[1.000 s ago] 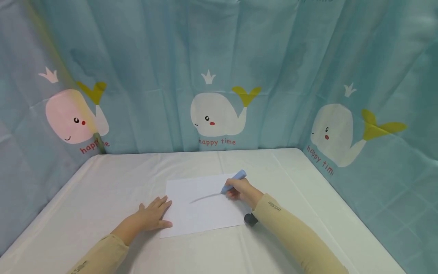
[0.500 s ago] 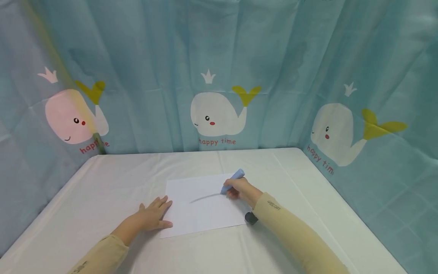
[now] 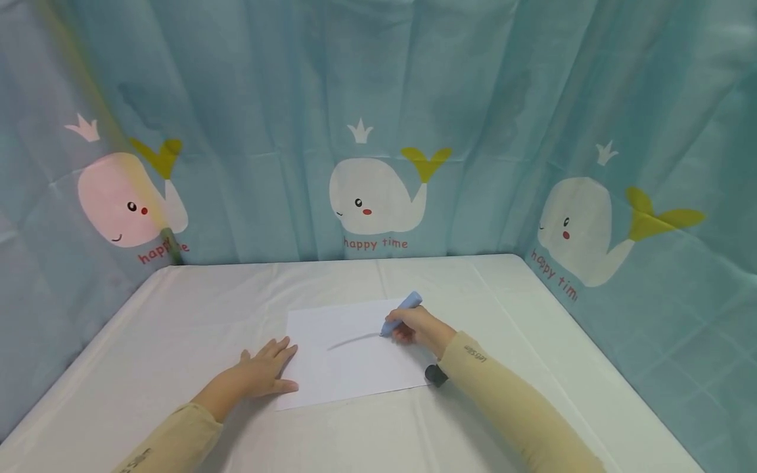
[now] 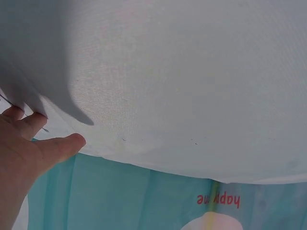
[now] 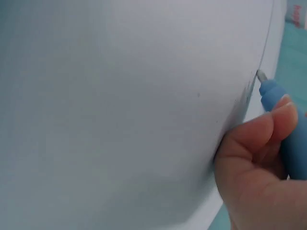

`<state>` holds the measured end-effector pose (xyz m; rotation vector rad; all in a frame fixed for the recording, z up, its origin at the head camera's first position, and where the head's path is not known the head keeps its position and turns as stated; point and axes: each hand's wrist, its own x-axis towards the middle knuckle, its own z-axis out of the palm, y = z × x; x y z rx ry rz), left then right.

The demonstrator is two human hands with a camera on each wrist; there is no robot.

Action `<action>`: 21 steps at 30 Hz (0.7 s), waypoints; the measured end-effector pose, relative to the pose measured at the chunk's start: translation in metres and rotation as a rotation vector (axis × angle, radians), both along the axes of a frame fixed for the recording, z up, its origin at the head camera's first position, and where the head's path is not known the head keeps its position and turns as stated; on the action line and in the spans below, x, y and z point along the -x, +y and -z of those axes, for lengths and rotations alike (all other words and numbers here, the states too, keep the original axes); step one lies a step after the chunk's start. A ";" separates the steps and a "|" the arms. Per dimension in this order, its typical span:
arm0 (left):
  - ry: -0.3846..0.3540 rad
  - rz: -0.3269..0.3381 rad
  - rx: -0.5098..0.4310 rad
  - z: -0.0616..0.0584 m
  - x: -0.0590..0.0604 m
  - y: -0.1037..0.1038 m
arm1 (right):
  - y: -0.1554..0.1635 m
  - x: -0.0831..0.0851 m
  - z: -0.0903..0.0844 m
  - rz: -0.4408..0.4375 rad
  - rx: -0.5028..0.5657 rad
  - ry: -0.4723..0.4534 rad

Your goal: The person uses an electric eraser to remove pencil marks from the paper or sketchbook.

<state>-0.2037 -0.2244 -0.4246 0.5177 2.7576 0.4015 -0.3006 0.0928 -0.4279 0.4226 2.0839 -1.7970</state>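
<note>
A white sheet of paper (image 3: pixel 355 355) lies on the white table (image 3: pixel 195 315) and bears one curved grey stroke (image 3: pixel 349 341). My right hand (image 3: pixel 416 326) grips a thick light-blue marker (image 3: pixel 401 312) whose tip rests on the sheet at the stroke's right end. The right wrist view shows the fingers (image 5: pixel 254 139) curled round the marker (image 5: pixel 285 124) and its tip (image 5: pixel 261 75) on the paper (image 5: pixel 120 115). My left hand (image 3: pixel 260 371) lies flat on the table, fingers straight, touching the sheet's left edge. Its fingers (image 4: pixel 33 143) also show in the left wrist view.
A small black object (image 3: pixel 435 375) lies at the sheet's lower right corner, beside my right sleeve (image 3: pixel 503 401). Teal curtains with whale pictures (image 3: pixel 378 197) close off the table's back, left and right sides. The tablecloth (image 4: pixel 182 81) fills the left wrist view.
The marker tip stays at the stroke's right end and the stroke looks the same. Both hands have hardly shifted.
</note>
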 end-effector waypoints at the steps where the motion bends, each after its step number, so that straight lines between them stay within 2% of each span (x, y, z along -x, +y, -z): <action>1: 0.002 0.000 0.001 0.000 0.000 0.000 | 0.000 0.000 0.000 -0.001 0.001 0.002; 9: -0.002 -0.007 0.000 -0.005 0.000 0.002 | 0.000 0.000 -0.002 0.001 0.004 0.004; 14: -0.026 -0.030 0.032 -0.006 0.002 0.005 | 0.000 -0.003 -0.002 0.005 0.017 0.017; 17: 0.035 -0.004 0.056 -0.004 0.006 0.006 | 0.000 -0.003 -0.002 -0.004 0.016 0.012; 21: 0.188 0.058 0.086 0.001 0.013 0.007 | 0.001 -0.003 -0.001 -0.007 0.017 0.021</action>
